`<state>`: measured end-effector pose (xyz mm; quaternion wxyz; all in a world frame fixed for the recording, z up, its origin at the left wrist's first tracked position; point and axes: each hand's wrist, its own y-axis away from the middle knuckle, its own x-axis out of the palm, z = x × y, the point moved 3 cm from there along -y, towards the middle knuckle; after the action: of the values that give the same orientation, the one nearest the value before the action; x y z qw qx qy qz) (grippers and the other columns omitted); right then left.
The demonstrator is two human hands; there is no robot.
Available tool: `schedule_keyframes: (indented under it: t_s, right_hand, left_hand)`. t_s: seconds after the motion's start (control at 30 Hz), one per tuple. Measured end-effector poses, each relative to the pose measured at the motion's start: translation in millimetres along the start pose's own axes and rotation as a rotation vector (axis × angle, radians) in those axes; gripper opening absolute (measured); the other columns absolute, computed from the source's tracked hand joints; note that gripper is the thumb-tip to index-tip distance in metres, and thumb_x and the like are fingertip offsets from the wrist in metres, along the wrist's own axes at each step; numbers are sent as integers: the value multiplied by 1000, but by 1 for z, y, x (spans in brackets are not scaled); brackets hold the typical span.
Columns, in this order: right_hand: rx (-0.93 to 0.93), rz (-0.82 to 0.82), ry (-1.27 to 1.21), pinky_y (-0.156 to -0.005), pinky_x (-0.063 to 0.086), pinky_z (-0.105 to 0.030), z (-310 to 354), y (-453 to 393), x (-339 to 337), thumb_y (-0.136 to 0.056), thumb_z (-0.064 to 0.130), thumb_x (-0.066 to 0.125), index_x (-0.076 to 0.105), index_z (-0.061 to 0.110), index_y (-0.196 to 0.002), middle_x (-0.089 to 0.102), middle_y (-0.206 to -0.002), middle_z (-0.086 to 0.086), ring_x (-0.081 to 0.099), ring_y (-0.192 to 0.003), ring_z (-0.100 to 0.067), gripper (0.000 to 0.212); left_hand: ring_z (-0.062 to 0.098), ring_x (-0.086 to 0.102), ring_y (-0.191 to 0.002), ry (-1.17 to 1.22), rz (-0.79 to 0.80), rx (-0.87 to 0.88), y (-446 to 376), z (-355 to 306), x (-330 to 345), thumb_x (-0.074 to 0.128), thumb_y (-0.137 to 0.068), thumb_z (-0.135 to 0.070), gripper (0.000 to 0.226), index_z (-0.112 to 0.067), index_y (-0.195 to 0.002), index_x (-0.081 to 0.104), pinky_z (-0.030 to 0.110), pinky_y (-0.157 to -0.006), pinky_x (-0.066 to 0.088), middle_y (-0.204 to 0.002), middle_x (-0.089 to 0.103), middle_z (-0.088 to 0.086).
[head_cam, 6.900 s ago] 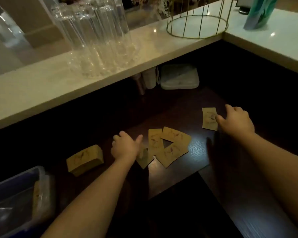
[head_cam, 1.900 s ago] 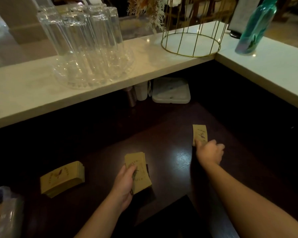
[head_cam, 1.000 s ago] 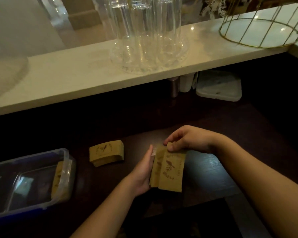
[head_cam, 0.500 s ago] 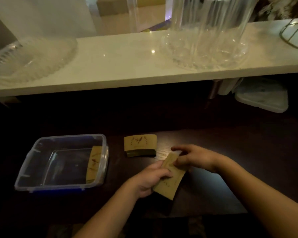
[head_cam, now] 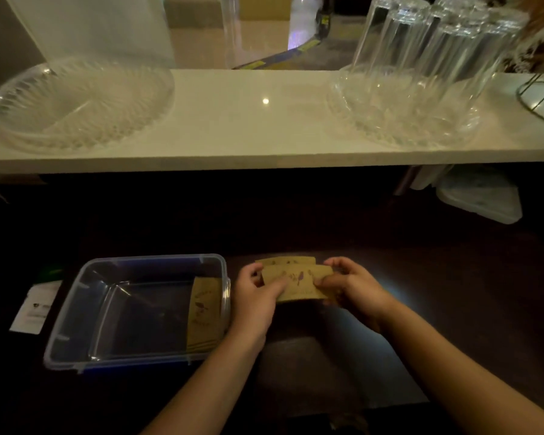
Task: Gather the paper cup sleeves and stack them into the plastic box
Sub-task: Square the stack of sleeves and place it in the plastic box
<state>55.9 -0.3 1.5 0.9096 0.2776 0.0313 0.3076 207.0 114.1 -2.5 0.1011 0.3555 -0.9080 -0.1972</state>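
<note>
A small bundle of brown paper cup sleeves (head_cam: 299, 282) is held flat between both hands above the dark counter. My left hand (head_cam: 254, 295) grips its left end and my right hand (head_cam: 349, 285) grips its right end. Just behind the bundle, another stack of sleeves (head_cam: 285, 261) lies on the counter, mostly hidden by the held ones. Left of my hands stands the clear plastic box (head_cam: 85, 312) with a blue base. Several sleeves (head_cam: 203, 312) lean on edge against the box's right inner wall.
A white raised ledge (head_cam: 248, 130) runs across above the counter, carrying a glass dish (head_cam: 76, 102) at left and a glass tray (head_cam: 405, 120) with upturned tumblers at right. A white lid (head_cam: 481, 200) lies under the ledge at right. A paper card (head_cam: 35, 306) lies left of the box.
The view swung left, bringing the box closer to my hands. The bundle turned from tilted to level and moved up against the stack lying on the counter.
</note>
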Motion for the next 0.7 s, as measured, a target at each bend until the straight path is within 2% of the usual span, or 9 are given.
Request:
schedule_keyframes:
  t_s: [0.1,0.2,0.33,0.37,0.47,0.53,0.6,0.67,0.7]
  right_hand:
    - [-75,-116,108,-72,59,-41,6,-11,14,-80,6,70,55,16,-111,61,-110,-14,66,-93,-30,36]
    - [-122,-231,301,-82,57,-47,8,-26,21,-81,16,70,48,15,-130,57,-117,-8,63,-99,-27,54]
    - [-141,-298,530,-72,60,-41,8,-42,23,-79,23,68,44,12,-139,56,-117,-6,64,-87,-21,66]
    - [-126,-315,578,-72,60,-42,7,-46,23,-77,24,68,46,11,-138,54,-119,-8,64,-87,-23,67]
    - [-37,-372,657,-87,54,-49,-4,-53,18,-72,37,69,50,17,-135,41,-127,-12,52,-110,-35,69]
    - [45,-340,524,-89,52,-51,-13,-57,14,-67,41,70,47,20,-135,42,-127,-11,52,-111,-36,75]
    - [112,-262,342,-82,57,-45,-17,-59,10,-66,35,74,48,15,-131,56,-120,-9,62,-101,-30,72]
    - [156,-172,272,-69,59,-36,-15,-62,7,-67,29,75,54,9,-122,67,-107,-9,68,-89,-24,62]
    - [175,-143,277,-66,59,-35,-13,-62,6,-66,28,76,56,8,-119,69,-103,-9,70,-87,-23,60]
  left_hand:
    - [2,61,-87,-24,-139,130,-9,-3,9,67,-86,-19,46,-25,-128,49,17,-62,49,-102,61,-13]
    - [6,59,-93,-81,-184,157,-25,0,14,63,-89,-20,49,-22,-136,46,19,-64,46,-114,61,-3]
    - [17,54,-106,-265,-278,126,-39,11,16,63,-89,-24,54,-20,-139,43,19,-69,43,-130,52,7]
    - [21,52,-111,-322,-301,111,-40,14,16,63,-89,-25,55,-19,-139,43,24,-74,45,-133,48,8]
    - [28,46,-122,-382,-301,38,-42,27,13,65,-87,-36,61,-21,-140,40,40,-90,50,-139,40,11]
    - [31,44,-125,-353,-283,-55,-44,32,11,64,-85,-42,69,-20,-144,34,47,-97,47,-142,39,13]
    - [24,54,-111,-270,-253,-116,-45,32,10,65,-85,-40,64,-18,-139,40,41,-87,50,-136,48,11]
    - [12,59,-88,-158,-189,-130,-47,30,10,66,-85,-33,36,-19,-117,57,31,-68,48,-115,64,5]
    - [12,60,-84,-127,-165,-146,-48,28,10,66,-85,-31,26,-19,-108,62,29,-64,47,-105,67,4]
